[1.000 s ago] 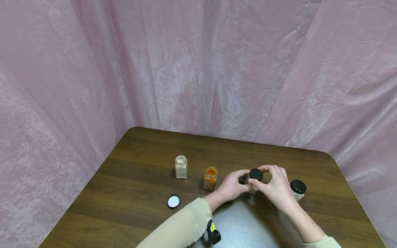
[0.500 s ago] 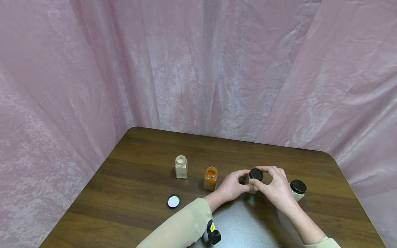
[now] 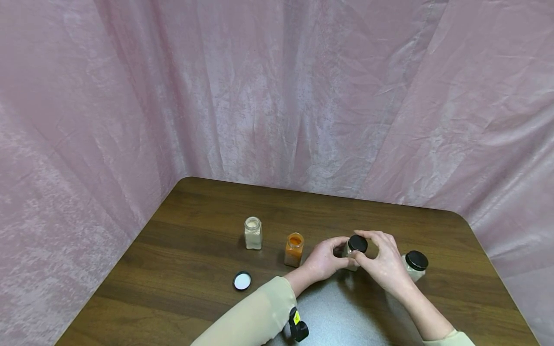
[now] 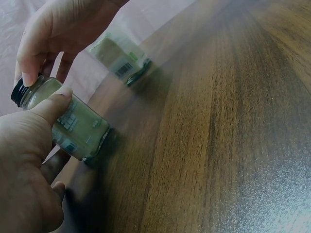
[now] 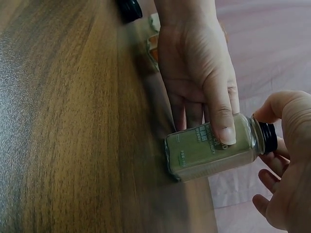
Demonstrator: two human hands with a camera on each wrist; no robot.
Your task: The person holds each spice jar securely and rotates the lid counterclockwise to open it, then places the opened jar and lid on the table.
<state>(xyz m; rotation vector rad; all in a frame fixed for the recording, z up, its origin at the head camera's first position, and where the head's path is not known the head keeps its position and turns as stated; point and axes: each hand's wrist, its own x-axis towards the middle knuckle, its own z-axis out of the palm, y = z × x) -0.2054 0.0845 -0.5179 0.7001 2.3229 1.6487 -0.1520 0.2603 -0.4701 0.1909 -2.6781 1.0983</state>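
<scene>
My left hand [image 3: 325,259] grips the glass body of a square spice jar [image 5: 211,148] filled with greenish powder, its thumb pressed along the labelled side. Upright on the table in the head view, this jar has a black screw lid [image 3: 357,243]. The right hand [image 3: 385,262] holds that lid between thumb and curled fingers; the right wrist view has its thumb at the lid's lower rim and its fingers around the far side. Close beside the right wrist stands another capped jar [image 3: 414,269] with pale contents. Part of the held jar is hidden behind the hands.
Left of the hands stand an uncapped jar of orange powder [image 3: 294,250] and an uncapped jar of pale powder [image 3: 253,234]. A loose black lid [image 3: 242,281], white inside facing up, lies nearer on the wooden table [image 3: 173,269]. Pink curtains [image 3: 277,96] hang behind.
The right hand's fingers have shifted slightly left and turned around the black lid. The left hand and the held jar stay nearly in place.
</scene>
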